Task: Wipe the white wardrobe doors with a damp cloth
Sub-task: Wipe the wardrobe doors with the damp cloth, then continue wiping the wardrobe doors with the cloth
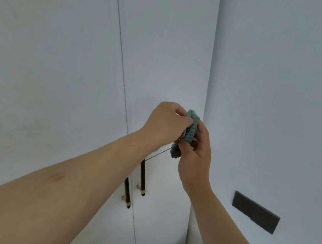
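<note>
Head view: both hands' fingers [180, 112] pinch cloth [192, 126] before white wardrobe doors [59, 63].

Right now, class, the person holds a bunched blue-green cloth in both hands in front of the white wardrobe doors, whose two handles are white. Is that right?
Not quite. The head view shows the two handles are dark with pale ends, not white. The rest stands: the left hand and right hand both grip the bunched blue-green cloth in front of the white wardrobe doors.
</note>
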Demonstrator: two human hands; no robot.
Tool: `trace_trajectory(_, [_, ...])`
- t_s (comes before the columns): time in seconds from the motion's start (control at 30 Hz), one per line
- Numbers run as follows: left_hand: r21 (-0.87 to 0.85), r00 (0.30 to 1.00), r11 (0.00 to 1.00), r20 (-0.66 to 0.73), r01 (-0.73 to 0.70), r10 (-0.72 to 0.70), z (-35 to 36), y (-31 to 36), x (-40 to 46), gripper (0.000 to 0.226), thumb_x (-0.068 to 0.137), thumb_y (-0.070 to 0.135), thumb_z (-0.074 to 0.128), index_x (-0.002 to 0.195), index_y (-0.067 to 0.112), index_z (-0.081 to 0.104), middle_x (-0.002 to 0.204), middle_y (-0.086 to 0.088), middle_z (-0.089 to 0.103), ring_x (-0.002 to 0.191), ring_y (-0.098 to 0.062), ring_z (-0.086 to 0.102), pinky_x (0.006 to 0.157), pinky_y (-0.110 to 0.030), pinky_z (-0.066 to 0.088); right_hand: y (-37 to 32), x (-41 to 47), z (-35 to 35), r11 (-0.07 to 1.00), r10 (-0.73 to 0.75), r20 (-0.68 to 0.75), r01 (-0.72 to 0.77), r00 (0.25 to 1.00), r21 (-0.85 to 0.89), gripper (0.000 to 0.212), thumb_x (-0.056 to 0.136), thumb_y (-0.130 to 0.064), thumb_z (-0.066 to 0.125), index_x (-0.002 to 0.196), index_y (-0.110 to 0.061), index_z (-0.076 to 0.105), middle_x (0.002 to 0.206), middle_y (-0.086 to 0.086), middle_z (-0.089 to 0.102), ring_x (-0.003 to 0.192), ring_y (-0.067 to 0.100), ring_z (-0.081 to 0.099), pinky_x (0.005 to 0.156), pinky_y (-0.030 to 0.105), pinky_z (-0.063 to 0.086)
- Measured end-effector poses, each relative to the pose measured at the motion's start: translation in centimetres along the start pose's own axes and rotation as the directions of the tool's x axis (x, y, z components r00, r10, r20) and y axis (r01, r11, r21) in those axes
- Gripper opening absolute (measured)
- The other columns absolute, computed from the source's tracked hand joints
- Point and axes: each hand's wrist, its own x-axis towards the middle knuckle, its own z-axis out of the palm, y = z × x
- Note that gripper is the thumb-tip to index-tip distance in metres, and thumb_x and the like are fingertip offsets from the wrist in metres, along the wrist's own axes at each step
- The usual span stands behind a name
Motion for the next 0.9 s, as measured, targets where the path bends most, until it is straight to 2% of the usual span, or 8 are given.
trace_trajectory(0.17, [0.012, 0.993, 0.997, -0.089, -0.071, 0.072, -9.0, 7.4, -2.7, 0.036, 0.074, 0.044, 0.079, 0.098, 0.020, 0.065, 0.095, 0.002, 0.070, 0.088, -0.017, 0.072, 0.078, -0.043, 0.062, -9.6, 0.0, 7.3, 0.984, -0.173, 0.074, 0.175, 0.982, -0.033, 0.058, 0.088, 0.008, 0.057, 0.113, -0.044, 0.063, 0.102, 0.002, 0.067, 0.082, 0.015, 0.066, 0.069, 0.033, 0.057])
trace_trajectory(0.27, [0.025, 0.985, 0.995, -0.144, -0.092, 0.095, -13.8, 9.9, -4.5, 0.051, 0.075, 0.047, 0.080, 0.112, 0.019, 0.061, 0.104, 0.004, 0.066, 0.095, -0.015, 0.069, 0.087, -0.040, 0.059, -14.2, -0.7, 11.7, 0.966, -0.248, 0.111, 0.254, 0.962, -0.049, 0.048, 0.089, 0.005, 0.063, 0.106, -0.039, 0.062, 0.098, -0.014, 0.070, 0.091, 0.007, 0.069, 0.074, 0.027, 0.057])
trace_trajectory(0.37, [0.052, 0.969, 0.988, -0.194, -0.144, 0.152, -17.8, 11.9, -6.0, 0.030, 0.080, 0.036, 0.074, 0.100, 0.013, 0.069, 0.092, -0.002, 0.073, 0.087, -0.021, 0.072, 0.083, -0.046, 0.060, -17.1, -1.1, 14.8, 0.946, -0.301, 0.131, 0.313, 0.945, -0.084, 0.044, 0.091, 0.007, 0.058, 0.103, -0.036, 0.064, 0.090, -0.012, 0.068, 0.083, 0.009, 0.067, 0.066, 0.027, 0.056])
trace_trajectory(0.43, [0.110, 0.954, 0.978, -0.222, -0.180, 0.201, -20.0, 13.3, -6.9, 0.014, 0.087, 0.025, 0.065, 0.091, 0.014, 0.072, 0.085, -0.002, 0.074, 0.084, -0.021, 0.072, 0.082, -0.045, 0.060, -18.5, -1.1, 16.7, 0.946, -0.298, 0.131, 0.311, 0.945, -0.090, 0.043, 0.094, 0.001, 0.056, 0.117, -0.034, 0.064, 0.097, -0.005, 0.066, 0.086, 0.013, 0.066, 0.065, 0.029, 0.056])
trace_trajectory(0.53, [0.193, 0.920, 0.960, -0.298, -0.203, 0.254, -23.5, 15.7, -7.8, 0.015, 0.090, 0.016, 0.055, 0.090, 0.017, 0.070, 0.086, 0.001, 0.071, 0.084, -0.020, 0.069, 0.079, -0.040, 0.059, -21.6, -0.9, 19.3, 0.966, -0.257, 0.064, 0.259, 0.964, -0.013, 0.038, 0.094, -0.007, 0.062, 0.122, -0.030, 0.053, 0.106, -0.004, 0.065, 0.084, 0.004, 0.066, 0.064, 0.018, 0.052])
trace_trajectory(0.63, [0.232, 0.888, 0.949, -0.360, -0.212, 0.287, -26.2, 17.9, -8.0, 0.018, 0.089, 0.010, 0.052, 0.090, 0.015, 0.069, 0.087, -0.001, 0.070, 0.079, -0.021, 0.065, 0.072, -0.036, 0.056, -24.8, -0.5, 21.1, 0.970, -0.230, 0.028, 0.227, 0.973, 0.082, 0.044, 0.091, -0.011, 0.069, 0.118, -0.026, 0.038, 0.096, -0.009, 0.063, 0.070, 0.003, 0.067, 0.055, 0.020, 0.050])
trace_trajectory(0.77, [0.273, 0.844, 0.931, -0.413, -0.243, 0.341, -28.8, 20.8, -7.8, 0.020, 0.088, 0.009, 0.050, 0.092, 0.014, 0.069, 0.088, 0.001, 0.069, 0.083, -0.021, 0.066, 0.072, -0.035, 0.054, -27.7, 1.4, 23.6, 0.963, -0.262, 0.090, 0.254, 0.961, 0.088, 0.056, 0.087, -0.018, 0.074, 0.123, -0.038, 0.035, 0.098, -0.011, 0.066, 0.080, 0.011, 0.069, 0.062, 0.033, 0.060])
trace_trajectory(0.9, [0.315, 0.797, 0.908, -0.452, -0.278, 0.401, -31.1, 23.3, -7.1, 0.019, 0.088, 0.011, 0.054, 0.096, 0.019, 0.068, 0.085, 0.003, 0.069, 0.070, -0.013, 0.060, 0.064, -0.027, 0.046, -30.0, 4.4, 25.6, 0.911, -0.411, 0.100, 0.410, 0.906, 0.037, 0.025, 0.091, -0.018, 0.066, 0.106, -0.037, 0.057, 0.103, -0.010, 0.065, 0.090, 0.011, 0.067, 0.078, 0.042, 0.058])
